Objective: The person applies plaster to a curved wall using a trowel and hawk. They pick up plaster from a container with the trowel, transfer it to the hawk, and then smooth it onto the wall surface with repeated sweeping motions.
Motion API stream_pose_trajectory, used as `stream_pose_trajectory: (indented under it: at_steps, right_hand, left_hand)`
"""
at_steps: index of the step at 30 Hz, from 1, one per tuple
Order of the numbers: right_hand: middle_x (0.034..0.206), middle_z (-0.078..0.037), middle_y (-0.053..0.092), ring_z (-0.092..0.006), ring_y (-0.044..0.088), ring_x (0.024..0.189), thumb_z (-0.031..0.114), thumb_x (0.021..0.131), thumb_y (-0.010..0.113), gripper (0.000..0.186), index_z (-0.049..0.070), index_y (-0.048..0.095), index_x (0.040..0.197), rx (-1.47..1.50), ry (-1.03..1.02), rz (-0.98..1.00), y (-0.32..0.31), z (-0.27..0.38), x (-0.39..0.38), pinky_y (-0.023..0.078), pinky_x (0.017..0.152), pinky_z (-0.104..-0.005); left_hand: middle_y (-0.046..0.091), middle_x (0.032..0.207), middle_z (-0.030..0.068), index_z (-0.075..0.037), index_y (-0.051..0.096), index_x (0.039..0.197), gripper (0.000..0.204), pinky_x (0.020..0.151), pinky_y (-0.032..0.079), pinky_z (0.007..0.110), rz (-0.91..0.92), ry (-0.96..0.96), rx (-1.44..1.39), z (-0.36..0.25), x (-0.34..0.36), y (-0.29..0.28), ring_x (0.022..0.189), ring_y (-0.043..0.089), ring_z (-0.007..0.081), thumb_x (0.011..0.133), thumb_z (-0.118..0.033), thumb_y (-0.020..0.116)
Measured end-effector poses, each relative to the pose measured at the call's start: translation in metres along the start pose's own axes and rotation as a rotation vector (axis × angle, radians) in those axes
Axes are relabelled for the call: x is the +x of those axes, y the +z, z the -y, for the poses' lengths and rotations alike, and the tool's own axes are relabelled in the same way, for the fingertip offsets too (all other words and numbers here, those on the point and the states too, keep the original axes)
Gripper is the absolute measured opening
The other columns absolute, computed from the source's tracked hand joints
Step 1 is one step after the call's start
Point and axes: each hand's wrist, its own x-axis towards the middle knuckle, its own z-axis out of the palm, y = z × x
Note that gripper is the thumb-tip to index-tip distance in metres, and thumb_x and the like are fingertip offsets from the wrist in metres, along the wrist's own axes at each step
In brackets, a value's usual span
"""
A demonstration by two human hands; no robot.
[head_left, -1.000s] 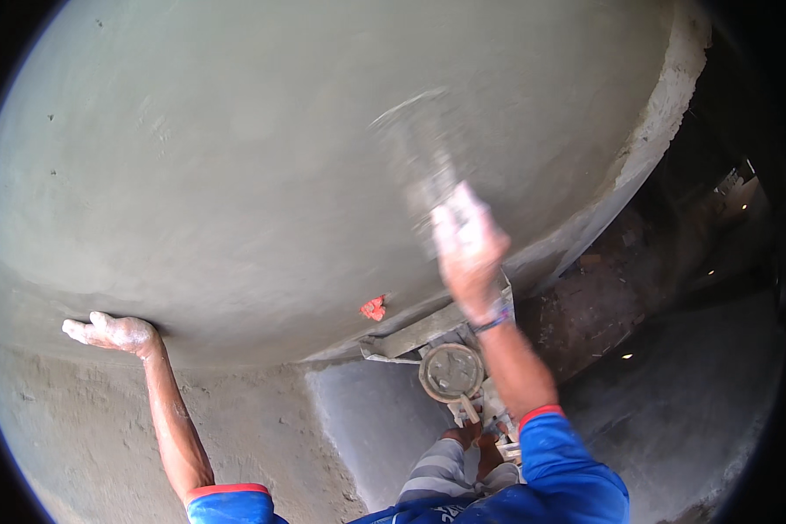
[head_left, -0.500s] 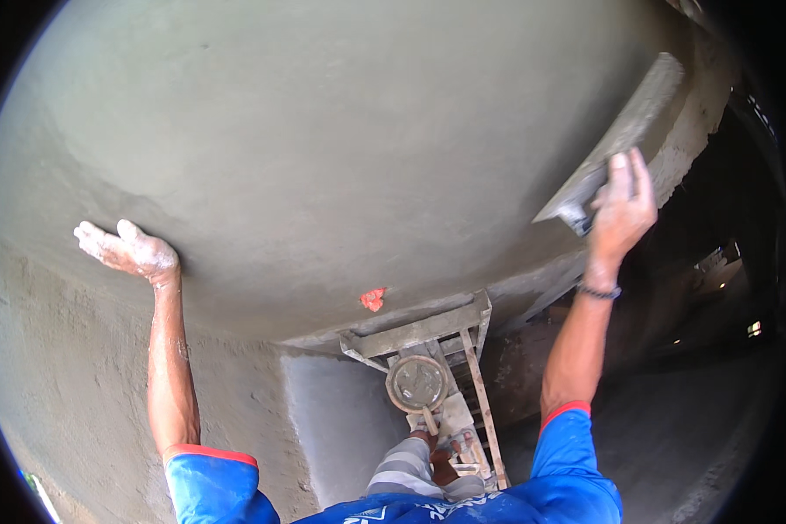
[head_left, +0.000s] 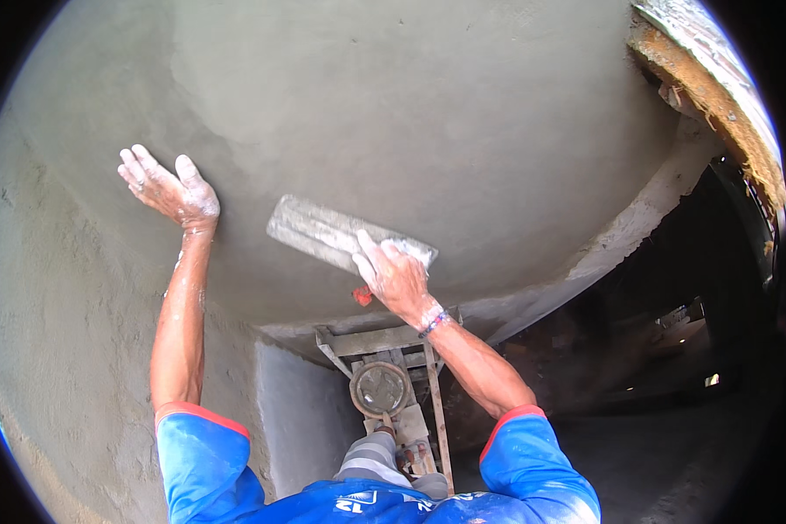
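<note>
My left hand [head_left: 170, 188], whitened with plaster, rests open against the smooth grey plastered wall [head_left: 463, 113], fingers apart. Lower and to its right, my right hand [head_left: 393, 279] grips a long rectangular steel trowel [head_left: 310, 229] by its handle, the blade lying along the wall surface, slightly tilted. Just below the trowel is a small red-orange patch [head_left: 362, 296] on the wall. Both my forearms reach up from blue sleeves with red cuffs.
Below me a round bucket [head_left: 355, 382] of grey mix sits on a wooden scaffold [head_left: 375, 341] with planks and rails. Rougher plaster [head_left: 61, 349] is at the left. A ragged brown edge [head_left: 707, 87] bounds the wall at upper right, above a dark space [head_left: 611, 402].
The trowel has swept from the far right to the middle, turning from steep to nearly level. My left hand has slid upward and rightward. The view now shows more of the upper right edge.
</note>
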Motion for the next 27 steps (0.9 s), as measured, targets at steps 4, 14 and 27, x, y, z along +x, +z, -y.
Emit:
stream_pose_trajectory:
  at_steps: [4, 14, 27]
  right_hand:
    - [0.097, -0.014, 0.071, -0.0263, 0.065, 0.072, 0.016, 0.080, 0.077, 0.025, 0.008, 0.073, 0.103, -0.238, -0.272, -0.406, -0.121, -0.019, 0.046, 0.056, 0.066, -0.0378]
    - [0.105, -0.023, 0.070, -0.0375, 0.070, 0.089, 0.028, 0.088, 0.069, 0.040, -0.002, 0.068, 0.115, -0.150, -0.193, -0.711, -0.221, -0.002, 0.209, 0.056, 0.079, -0.0372]
    - [0.083, -0.011, 0.064, -0.0298, 0.066, 0.073, 0.029, 0.088, 0.069, 0.034, 0.014, 0.064, 0.119, -0.403, -0.499, -0.366, -0.207, 0.074, 0.181, 0.053, 0.062, -0.0413]
  left_hand:
    - [0.021, 0.160, 0.0197, 0.000, 0.027, 0.152, 0.068, 0.119, 0.012, 0.053, -0.027, -0.003, 0.029, -0.010, 0.012, 0.006, 0.149, 0.013, 0.0417, 0.097, -0.034, 0.047]
    - [0.010, 0.163, 0.0184, -0.003, 0.015, 0.155, 0.077, 0.118, 0.005, 0.058, 0.115, -0.020, 0.018, -0.009, 0.008, 0.000, 0.150, 0.004, 0.0410, 0.094, -0.028, 0.054]
    - [0.067, 0.119, 0.0158, 0.003, 0.057, 0.127, 0.042, 0.113, 0.032, 0.050, 0.467, -0.093, -0.835, -0.104, -0.019, -0.203, 0.119, 0.060, 0.0325, 0.087, -0.009, 0.062]
